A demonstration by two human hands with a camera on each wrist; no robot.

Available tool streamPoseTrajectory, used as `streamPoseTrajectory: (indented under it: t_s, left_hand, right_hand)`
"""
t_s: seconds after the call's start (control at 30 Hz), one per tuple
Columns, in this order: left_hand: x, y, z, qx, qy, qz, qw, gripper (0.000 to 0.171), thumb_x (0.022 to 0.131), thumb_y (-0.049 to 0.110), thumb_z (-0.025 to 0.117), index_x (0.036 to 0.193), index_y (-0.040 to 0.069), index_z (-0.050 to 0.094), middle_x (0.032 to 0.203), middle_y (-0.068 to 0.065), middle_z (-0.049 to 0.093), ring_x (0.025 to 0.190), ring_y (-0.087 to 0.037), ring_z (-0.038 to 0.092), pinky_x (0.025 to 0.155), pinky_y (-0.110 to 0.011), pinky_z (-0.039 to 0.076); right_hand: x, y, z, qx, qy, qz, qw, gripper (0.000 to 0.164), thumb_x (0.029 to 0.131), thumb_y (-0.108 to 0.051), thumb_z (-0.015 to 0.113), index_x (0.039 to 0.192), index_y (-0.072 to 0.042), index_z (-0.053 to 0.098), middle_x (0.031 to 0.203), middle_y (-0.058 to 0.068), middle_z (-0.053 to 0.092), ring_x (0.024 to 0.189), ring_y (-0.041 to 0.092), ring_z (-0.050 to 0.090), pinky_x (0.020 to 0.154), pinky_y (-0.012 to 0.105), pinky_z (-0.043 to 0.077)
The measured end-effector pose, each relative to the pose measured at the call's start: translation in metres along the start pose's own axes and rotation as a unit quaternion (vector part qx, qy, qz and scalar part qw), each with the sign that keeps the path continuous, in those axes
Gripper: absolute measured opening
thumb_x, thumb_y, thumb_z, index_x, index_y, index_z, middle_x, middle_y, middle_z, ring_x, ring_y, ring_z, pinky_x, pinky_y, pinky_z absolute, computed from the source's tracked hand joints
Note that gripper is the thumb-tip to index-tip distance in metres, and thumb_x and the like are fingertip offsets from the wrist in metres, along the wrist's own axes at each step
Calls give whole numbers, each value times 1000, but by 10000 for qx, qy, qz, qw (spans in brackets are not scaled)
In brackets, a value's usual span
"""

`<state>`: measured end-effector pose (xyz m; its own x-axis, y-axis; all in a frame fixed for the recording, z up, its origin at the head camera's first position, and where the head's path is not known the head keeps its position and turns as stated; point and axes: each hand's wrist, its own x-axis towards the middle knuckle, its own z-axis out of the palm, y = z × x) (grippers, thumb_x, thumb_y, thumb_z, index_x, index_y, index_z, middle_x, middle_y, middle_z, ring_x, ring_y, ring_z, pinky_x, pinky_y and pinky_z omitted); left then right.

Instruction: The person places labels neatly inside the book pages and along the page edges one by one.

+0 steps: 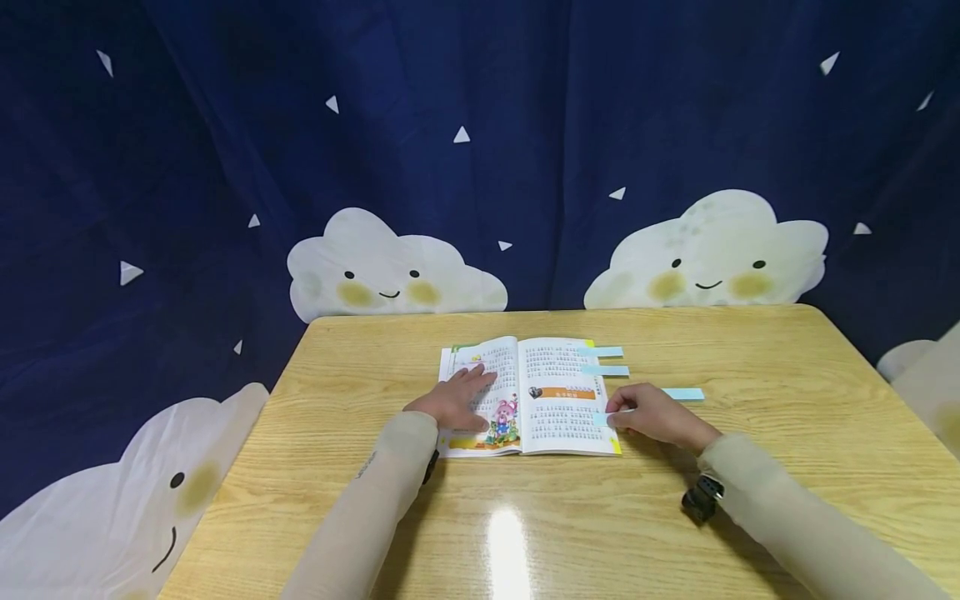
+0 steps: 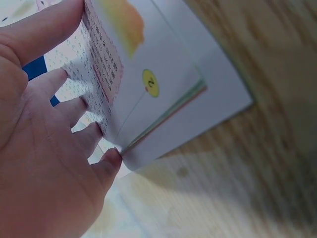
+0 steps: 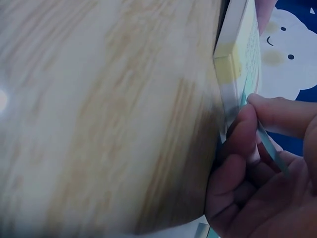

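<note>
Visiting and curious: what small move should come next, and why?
Probably press the pinched blue strip flat onto the right page: the right hand holds it over that page's edge, while the left hand rests on the left page.

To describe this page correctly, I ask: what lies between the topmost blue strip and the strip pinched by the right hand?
In the head view, another blue strip lies between them, sticking out past the right edge of the open book.

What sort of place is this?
Probably an indoor, child-themed study corner: a wooden table bearing an open illustrated book, before a dark blue backdrop with smiling clouds.
</note>
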<state>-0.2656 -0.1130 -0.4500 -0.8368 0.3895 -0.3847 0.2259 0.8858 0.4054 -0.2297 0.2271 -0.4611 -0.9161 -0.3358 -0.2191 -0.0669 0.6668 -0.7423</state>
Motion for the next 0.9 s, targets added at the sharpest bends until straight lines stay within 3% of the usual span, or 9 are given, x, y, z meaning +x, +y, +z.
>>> streamPoseTrajectory:
  t_s: [0.6,0.9]
  left_hand:
    - [2,0,0,34,-46,-68,10000,86,88,34,74,158,36,23,169,8,9,158,-23,7,126,-55,17]
    - [2,-1,-1,92,-35,10,10000,86,89,34,73,158,34,24,169,7,9,158,-24,7,127,-51,15]
  right_hand:
    - [2,6,0,-176,33,-333,9993,4,93,-11,66,95,-7,65,73,2,57,61,12,49,55,25,42]
    - [4,-2,3,-911,239,-231,9953,4,90,-13,67,90,-14,64,75,1,59,67,14,49,61,27,39]
